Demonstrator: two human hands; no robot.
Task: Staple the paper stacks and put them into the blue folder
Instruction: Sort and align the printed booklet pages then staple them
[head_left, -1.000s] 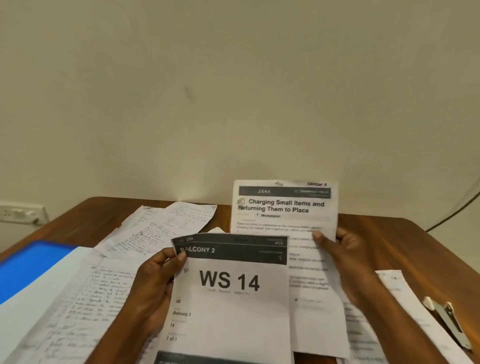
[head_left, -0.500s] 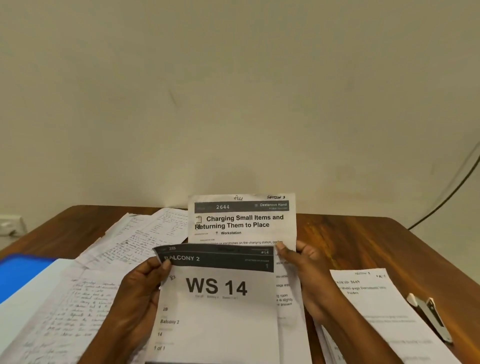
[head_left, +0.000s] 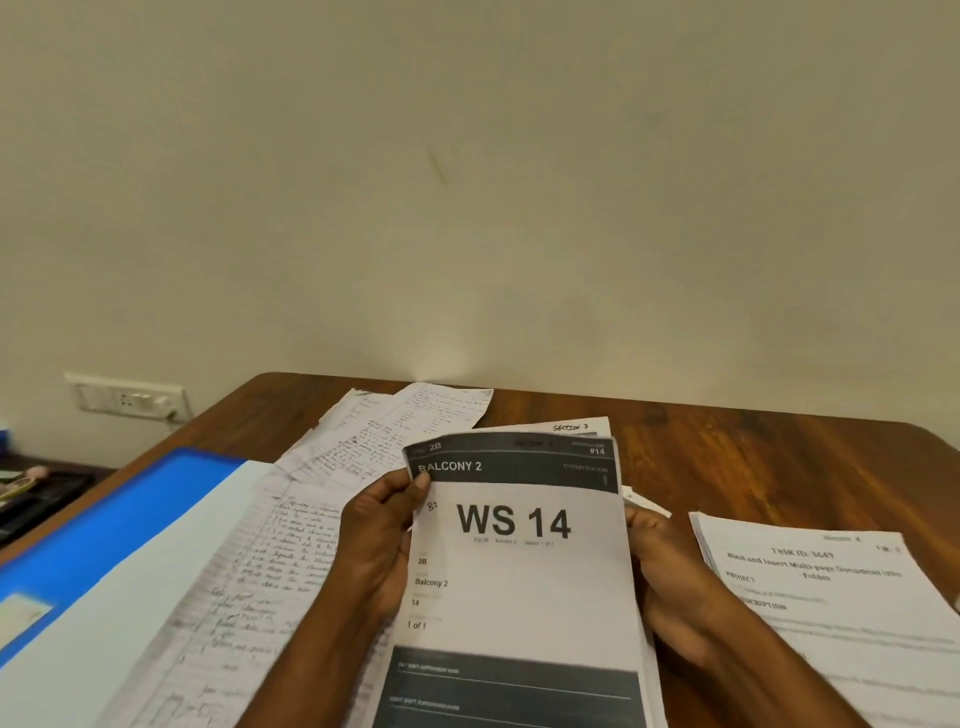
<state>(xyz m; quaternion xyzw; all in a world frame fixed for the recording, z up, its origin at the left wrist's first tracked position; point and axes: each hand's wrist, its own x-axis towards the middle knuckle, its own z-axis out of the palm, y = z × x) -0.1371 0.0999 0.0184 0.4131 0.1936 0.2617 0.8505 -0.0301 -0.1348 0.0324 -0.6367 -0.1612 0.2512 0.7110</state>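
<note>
I hold a paper stack (head_left: 524, 577) upright over the table, its top sheet printed "WS 14" and "BALCONY 2". My left hand (head_left: 379, 545) grips its left edge, thumb on the dark header. My right hand (head_left: 665, 577) holds the right edge from behind. A sheet marked "SECTION 3" (head_left: 576, 427) peeks out behind the top. The blue folder (head_left: 119, 525) lies open at the left. The stapler is out of view.
Handwritten pages (head_left: 270, 561) lie spread from the folder toward the far edge of the wooden table (head_left: 753, 457). A printed stack (head_left: 831, 597) lies at the right. A wall socket (head_left: 127, 399) sits at the far left.
The rear "Charging Small Items" sheet has slid down behind the "WS 14" sheet, so the two nearly line up. The view has shifted left; the stapler has left the frame.
</note>
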